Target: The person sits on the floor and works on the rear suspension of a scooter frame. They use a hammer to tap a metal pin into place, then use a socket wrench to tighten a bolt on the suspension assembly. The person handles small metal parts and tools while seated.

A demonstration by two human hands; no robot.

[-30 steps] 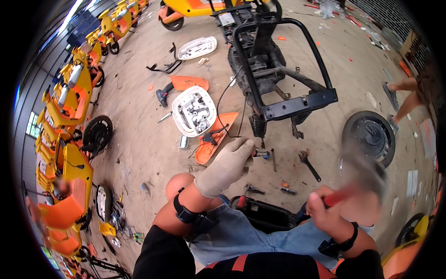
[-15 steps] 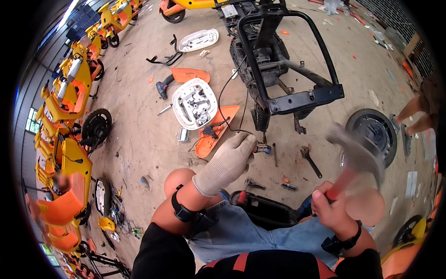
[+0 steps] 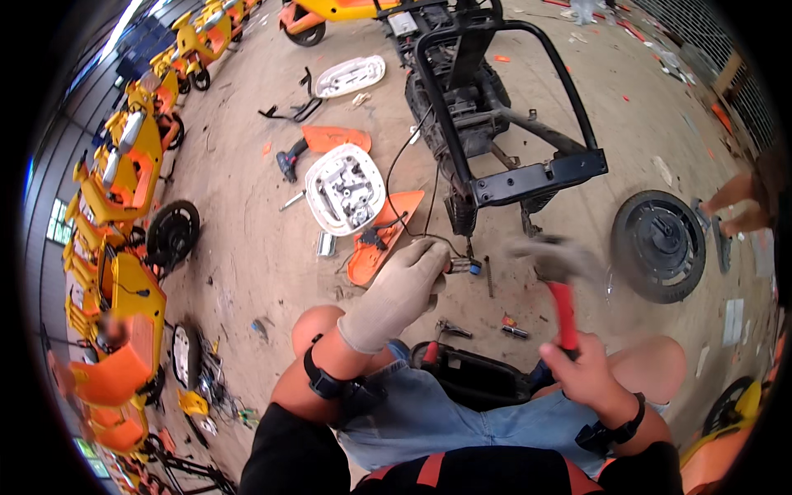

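My left hand [image 3: 402,290], in a pale work glove, grips a small dark tool [image 3: 464,266] and holds it pointing right, just below the foot of the black scooter frame [image 3: 511,177]. My right hand [image 3: 584,369] is bare and closed on the red handle of a hammer [image 3: 563,307]. The hammer's head is blurred and sits above the hand, right of the small tool. A black cable runs from the frame down toward my gloved hand. Both my knees are bare and bent over a black box [image 3: 470,375] on the ground.
A loose black wheel [image 3: 657,245] lies to the right. A white cover [image 3: 344,188] and orange panels [image 3: 381,238] lie ahead on the concrete with a drill [image 3: 289,161]. Yellow and orange scooter bodies [image 3: 124,165] line the left. Another person's bare hand [image 3: 742,205] shows at the right edge.
The hammer has swung from the right inward and down toward the tool in my gloved hand. My left hand has stayed by the frame's foot.
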